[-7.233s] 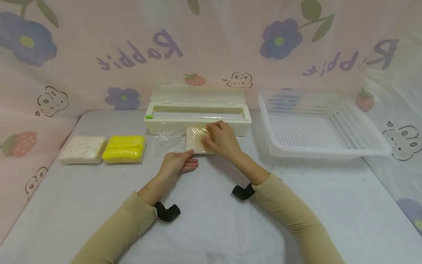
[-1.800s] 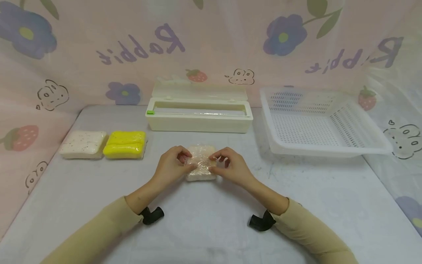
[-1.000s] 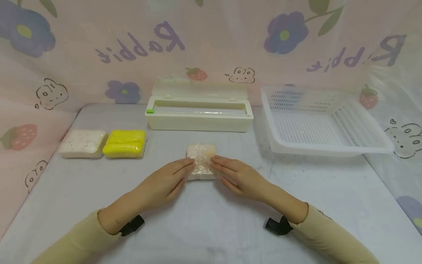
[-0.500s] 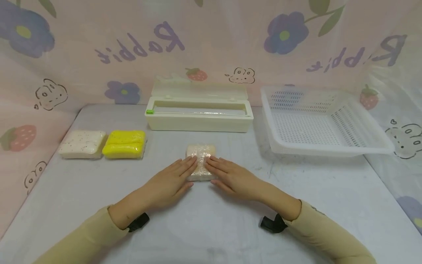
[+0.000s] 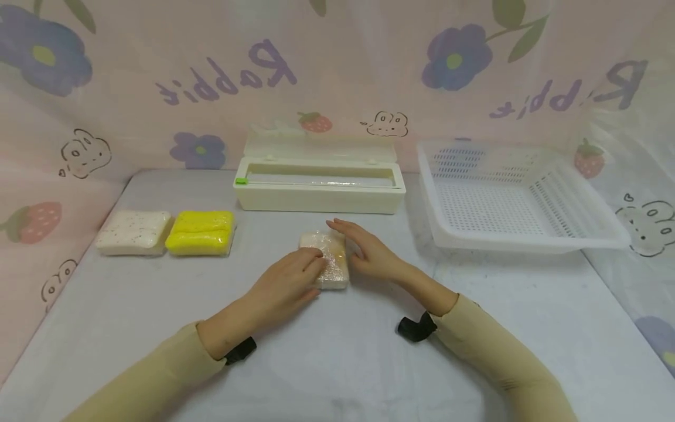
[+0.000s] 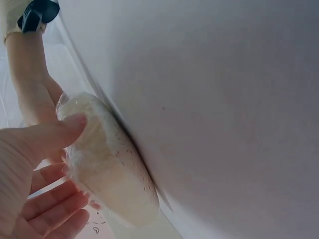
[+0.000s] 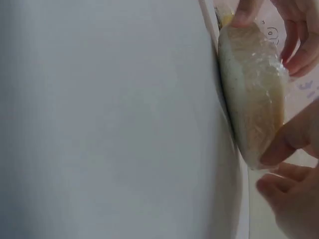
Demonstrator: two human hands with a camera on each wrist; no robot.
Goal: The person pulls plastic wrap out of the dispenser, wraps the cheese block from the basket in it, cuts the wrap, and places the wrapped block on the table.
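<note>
In the head view, a cream, bread-like block (image 5: 334,266) wrapped in clear film lies at the middle of the white table. My left hand (image 5: 279,287) rests over its left side, fingers on the top and thumb by the near edge. In the left wrist view the thumb touches the wrapped block (image 6: 107,164), whose lower side shows reddish specks. My right hand (image 5: 374,252) is at the right side, fingers stretched past the far corner. The right wrist view has one right-hand digit touching the end of the block (image 7: 251,89).
A film dispenser (image 5: 319,199) stands behind the block with its lid raised. To the left sit a yellow wrapped block (image 5: 200,233) and a speckled white one (image 5: 134,232). A white perforated basket (image 5: 527,241) is at the right. Patterned curtain (image 5: 337,70) encloses the back.
Earlier the block lay against the dispenser on film; it came nearer and was wrapped. Both hands then pressed flat on its top; now the right hand has shifted to the far right corner.
</note>
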